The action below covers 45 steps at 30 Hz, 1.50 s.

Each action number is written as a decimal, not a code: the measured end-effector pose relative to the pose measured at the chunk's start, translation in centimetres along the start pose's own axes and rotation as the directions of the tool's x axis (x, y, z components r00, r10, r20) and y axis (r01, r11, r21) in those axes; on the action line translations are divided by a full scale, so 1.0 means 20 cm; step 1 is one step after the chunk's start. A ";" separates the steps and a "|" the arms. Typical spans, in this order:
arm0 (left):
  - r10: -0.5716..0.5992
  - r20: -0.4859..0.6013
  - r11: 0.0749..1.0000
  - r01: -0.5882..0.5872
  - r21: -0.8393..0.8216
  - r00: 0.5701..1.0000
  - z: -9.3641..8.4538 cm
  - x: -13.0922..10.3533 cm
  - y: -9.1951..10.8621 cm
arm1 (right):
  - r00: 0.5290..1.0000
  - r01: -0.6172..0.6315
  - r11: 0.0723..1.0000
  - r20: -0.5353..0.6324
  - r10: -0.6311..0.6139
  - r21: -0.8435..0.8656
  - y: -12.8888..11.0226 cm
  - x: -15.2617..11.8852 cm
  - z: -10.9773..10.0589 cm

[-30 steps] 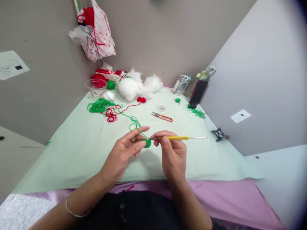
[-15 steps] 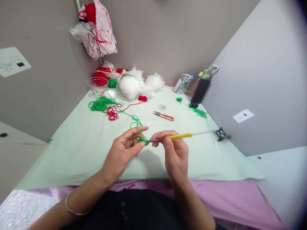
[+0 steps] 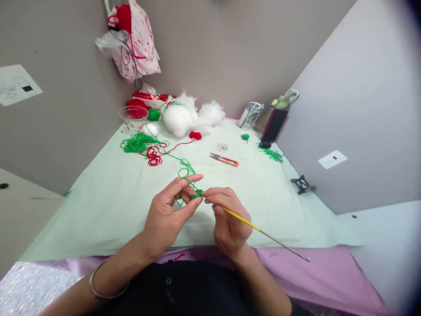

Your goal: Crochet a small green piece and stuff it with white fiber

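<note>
Flanking pale cloth [image 3: 283, 206] beneath crochet piece [image 3: 198, 193]; grey walls [image 3: 210, 52]

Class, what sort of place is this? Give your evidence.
Probably a small home or hobby craft corner: heaped green yarn, white stuffing and orange-handled snips lie on a cloth-covered table.

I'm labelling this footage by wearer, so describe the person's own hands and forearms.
Both the left hand and right hand are gloveless, with no ring that I can make out. A thin, silvery bangle circles the left forearm. A dark sleeve shows near the right elbow.
</note>
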State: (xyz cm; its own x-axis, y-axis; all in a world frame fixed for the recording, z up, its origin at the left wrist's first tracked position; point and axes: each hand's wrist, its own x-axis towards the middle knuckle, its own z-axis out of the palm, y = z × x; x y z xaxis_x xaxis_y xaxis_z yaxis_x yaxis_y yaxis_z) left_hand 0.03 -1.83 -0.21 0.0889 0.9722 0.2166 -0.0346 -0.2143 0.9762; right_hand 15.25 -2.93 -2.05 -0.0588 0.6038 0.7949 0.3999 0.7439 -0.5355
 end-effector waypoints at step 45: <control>-0.267 0.126 0.870 0.295 -0.394 0.955 0.02 0.03 0.03 | 0.796 -0.521 0.576 0.114 0.595 0.630 0.03 0.10 -0.04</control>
State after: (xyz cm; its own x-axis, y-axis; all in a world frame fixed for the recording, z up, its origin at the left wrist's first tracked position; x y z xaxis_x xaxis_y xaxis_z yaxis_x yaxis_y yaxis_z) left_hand 0.41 -1.42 0.42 0.2194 0.9742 -0.0521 -0.3961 0.1378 0.9078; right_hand 16.08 -1.57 -0.60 0.0867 0.9556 0.2817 -0.3146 0.2945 -0.9024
